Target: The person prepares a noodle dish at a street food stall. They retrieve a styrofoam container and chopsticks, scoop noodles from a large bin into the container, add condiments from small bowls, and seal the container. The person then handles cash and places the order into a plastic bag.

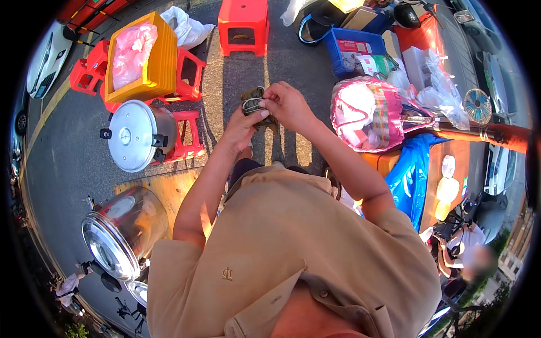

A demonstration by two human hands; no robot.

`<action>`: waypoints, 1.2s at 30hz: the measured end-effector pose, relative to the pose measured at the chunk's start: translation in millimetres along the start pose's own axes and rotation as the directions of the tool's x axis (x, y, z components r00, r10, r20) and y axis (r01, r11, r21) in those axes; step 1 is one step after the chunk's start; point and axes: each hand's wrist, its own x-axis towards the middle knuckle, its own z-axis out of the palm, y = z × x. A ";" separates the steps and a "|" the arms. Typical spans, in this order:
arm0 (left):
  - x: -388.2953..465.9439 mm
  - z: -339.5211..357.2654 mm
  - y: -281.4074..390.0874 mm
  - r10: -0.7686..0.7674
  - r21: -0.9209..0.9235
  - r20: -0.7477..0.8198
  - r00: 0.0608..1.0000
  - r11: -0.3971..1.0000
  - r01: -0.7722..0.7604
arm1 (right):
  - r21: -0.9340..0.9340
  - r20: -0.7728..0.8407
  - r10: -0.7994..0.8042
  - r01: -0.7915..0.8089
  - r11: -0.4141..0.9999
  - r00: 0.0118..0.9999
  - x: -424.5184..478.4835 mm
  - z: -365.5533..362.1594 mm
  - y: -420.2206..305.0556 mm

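Note:
In front of my chest, a dark green leaf-wrapped bundle (252, 101) bound with pale string is held up over the pavement. My left hand (241, 130) grips it from below and the side, its thumb laid along the near edge. The fingertips of my right hand (284, 104) are pinched together at the bundle's right side, by the string; whether string is between them is too small to tell. Part of the bundle's lower end shows beneath my right hand.
At left, a lidded metal pot (132, 136) and yellow crates (162, 63) rest on red stools (190, 135); a large steel pot (131, 228) stands nearer. A red stool (244, 25) is ahead. At right are a pink woven basket (386, 114), a blue crate (334, 50) and a small fan (477, 106). People are at the lower edges.

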 end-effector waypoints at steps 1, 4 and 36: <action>12.7 -8.1 6.4 -0.028 0.004 0.039 0.999 1.000 0.028 | -0.006 -0.004 -0.022 0.022 1.000 1.000 7.9 1.1 3.1; 44.1 -22.9 28.1 -0.111 -0.025 0.133 0.985 0.993 0.116 | 0.009 -0.036 -0.067 0.068 0.998 0.997 28.1 5.3 9.9; 209.6 -29.3 120.3 -0.481 0.377 0.206 0.852 0.843 0.385 | 0.888 -0.293 0.600 -0.020 0.459 0.745 141.5 29.9 89.5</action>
